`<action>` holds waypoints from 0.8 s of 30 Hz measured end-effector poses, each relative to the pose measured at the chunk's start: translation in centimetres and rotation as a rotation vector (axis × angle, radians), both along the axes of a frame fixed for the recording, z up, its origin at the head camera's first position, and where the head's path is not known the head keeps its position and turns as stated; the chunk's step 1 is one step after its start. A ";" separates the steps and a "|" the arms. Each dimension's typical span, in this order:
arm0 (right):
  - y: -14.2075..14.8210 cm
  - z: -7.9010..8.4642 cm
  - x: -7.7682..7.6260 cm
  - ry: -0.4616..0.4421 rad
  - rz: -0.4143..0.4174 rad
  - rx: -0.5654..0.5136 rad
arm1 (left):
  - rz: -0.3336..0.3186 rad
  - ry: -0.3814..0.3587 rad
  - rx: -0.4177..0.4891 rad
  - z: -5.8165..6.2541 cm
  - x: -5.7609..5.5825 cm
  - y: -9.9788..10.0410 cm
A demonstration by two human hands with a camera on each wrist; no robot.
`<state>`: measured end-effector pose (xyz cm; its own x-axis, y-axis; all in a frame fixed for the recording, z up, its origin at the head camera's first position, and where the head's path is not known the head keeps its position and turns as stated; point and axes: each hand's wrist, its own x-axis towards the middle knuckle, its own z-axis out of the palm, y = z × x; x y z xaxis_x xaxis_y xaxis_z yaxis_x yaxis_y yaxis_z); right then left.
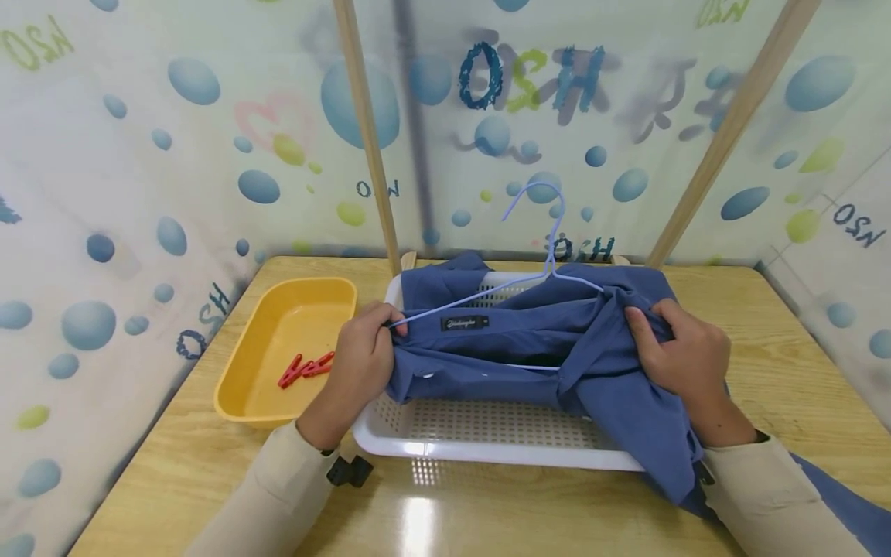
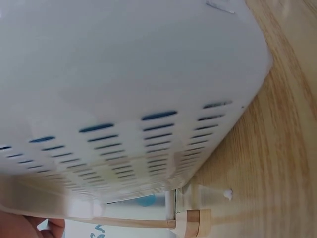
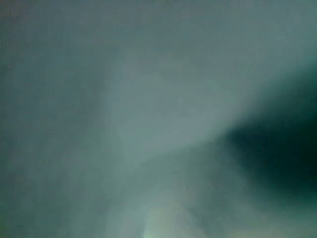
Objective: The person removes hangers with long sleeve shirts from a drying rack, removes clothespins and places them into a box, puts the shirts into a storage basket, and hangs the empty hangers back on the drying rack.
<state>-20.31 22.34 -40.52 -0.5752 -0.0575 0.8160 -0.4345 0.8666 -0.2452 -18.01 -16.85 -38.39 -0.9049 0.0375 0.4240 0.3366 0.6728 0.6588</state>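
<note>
A blue shirt (image 1: 487, 387) with a dark label at its neck lies bunched over a white slotted basket (image 1: 487, 450). A light-blue hanger (image 1: 555, 232) stands hook up at the shirt's neck, and part of its lower bar shows inside the opening. At the hanger's left end, my left hand (image 1: 365, 352) pinches the shirt cloth and the hanger together. My right hand (image 1: 685, 352) grips bunched shirt cloth on the right, where cloth covers the hanger's other end. In the left wrist view, some left fingers (image 2: 29, 225) show beyond the basket wall. Blurred cloth fills the right wrist view.
On the left of the wooden table (image 1: 174, 480) stands a yellow tub (image 1: 278, 309) holding red clothespins (image 1: 306, 368). Two wooden poles (image 1: 369, 131) rise behind the basket. A patterned wall covering closes off the back and sides. Shirt cloth hangs past the basket's right front corner.
</note>
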 end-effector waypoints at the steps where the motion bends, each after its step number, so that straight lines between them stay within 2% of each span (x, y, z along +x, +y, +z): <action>1: 0.0 0.0 0.0 0.000 -0.001 0.001 | -0.002 0.001 0.000 0.0 0.0 0.0; 10: -0.1 0.1 0.0 -0.033 -0.006 0.038 | 0.010 -0.027 0.002 -0.4 -0.1 -0.1; 15: -0.3 0.4 0.1 -0.063 0.000 0.036 | 0.024 -0.043 -0.003 -0.3 -0.1 -0.1; 24: -0.2 0.5 0.2 -0.064 0.002 0.038 | 0.034 -0.052 -0.023 -0.1 -0.1 -0.1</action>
